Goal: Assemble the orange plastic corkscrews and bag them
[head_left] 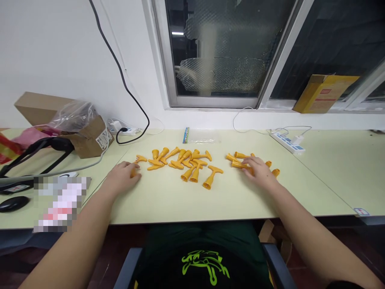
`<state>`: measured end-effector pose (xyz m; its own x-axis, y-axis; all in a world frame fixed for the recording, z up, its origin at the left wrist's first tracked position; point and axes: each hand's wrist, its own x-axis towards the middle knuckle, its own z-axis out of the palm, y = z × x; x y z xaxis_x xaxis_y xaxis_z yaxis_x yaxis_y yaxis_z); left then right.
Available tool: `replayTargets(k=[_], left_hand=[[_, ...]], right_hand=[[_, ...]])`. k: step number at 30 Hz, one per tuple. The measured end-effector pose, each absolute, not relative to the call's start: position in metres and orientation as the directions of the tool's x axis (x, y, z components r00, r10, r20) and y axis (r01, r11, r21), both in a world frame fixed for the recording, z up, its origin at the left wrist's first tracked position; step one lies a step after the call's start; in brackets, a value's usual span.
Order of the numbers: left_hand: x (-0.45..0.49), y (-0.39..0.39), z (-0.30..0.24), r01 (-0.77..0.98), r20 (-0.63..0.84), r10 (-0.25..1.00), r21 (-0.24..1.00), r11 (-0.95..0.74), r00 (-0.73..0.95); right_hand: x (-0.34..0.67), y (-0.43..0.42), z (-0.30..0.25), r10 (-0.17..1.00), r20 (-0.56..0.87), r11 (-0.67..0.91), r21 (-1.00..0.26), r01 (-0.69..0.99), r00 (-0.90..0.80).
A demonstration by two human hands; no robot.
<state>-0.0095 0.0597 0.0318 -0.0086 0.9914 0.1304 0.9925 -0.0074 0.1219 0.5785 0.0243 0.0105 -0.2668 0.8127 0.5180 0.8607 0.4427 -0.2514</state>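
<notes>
Yellow plastic pieces point(180, 162) block path between left hand point(122, 178), right hand point(260, 171)

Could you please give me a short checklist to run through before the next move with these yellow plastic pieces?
1. Left hand on the leftmost yellow plastic piece: ok, covering part of it.
2. Right hand on the right-hand group of pieces: ok, in contact.
3. Firm hold by either hand: cannot tell, the hands hide the contact.
4. Central pile free of overlaps: not ok, several pieces lie across each other.
5. Pieces back from the desk's front edge: ok.
6. Power strip apart from the pieces: ok.
</notes>
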Motion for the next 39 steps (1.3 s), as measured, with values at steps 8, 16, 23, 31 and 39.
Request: replayTargets(k=[8, 16, 23, 31, 39], left_hand=[[0.067, 0.085, 0.051, 0.961, 0.199, 0.959, 0.151, -0.232, 0.201], [0.081, 0.106, 0.047, 0.941, 0.227, 0.964, 0.273, -0.201, 0.140], [0.109, 0.121, 0.071, 0.698, 0.412, 0.878, 0.703, -0.135, -0.245], [0.184, 0.122, 0.042, 0.030, 0.200, 0.968, 0.980, -0.198, -0.153], [0.200, 0.114, 0.016, 0.275, 0.209, 0.978, 0.941, -0.195, -0.024]], right_hand=[[0.538, 0.059, 0.018, 0.959, 0.185, 0.259, -0.251, 0.933, -0.217], [0.540, 0.075, 0.051, 0.948, 0.318, 0.198, -0.617, 0.762, 0.012], [0.523, 0.090, 0.064, 0.956, 0.118, 0.129, -0.991, -0.023, 0.268], [0.513, 0.091, 0.023, 0.977, -0.047, -0.028, -0.995, -0.095, 0.209], [0.510, 0.090, 0.020, 0.992, -0.080, -0.071, -0.993, -0.098, 0.096]])
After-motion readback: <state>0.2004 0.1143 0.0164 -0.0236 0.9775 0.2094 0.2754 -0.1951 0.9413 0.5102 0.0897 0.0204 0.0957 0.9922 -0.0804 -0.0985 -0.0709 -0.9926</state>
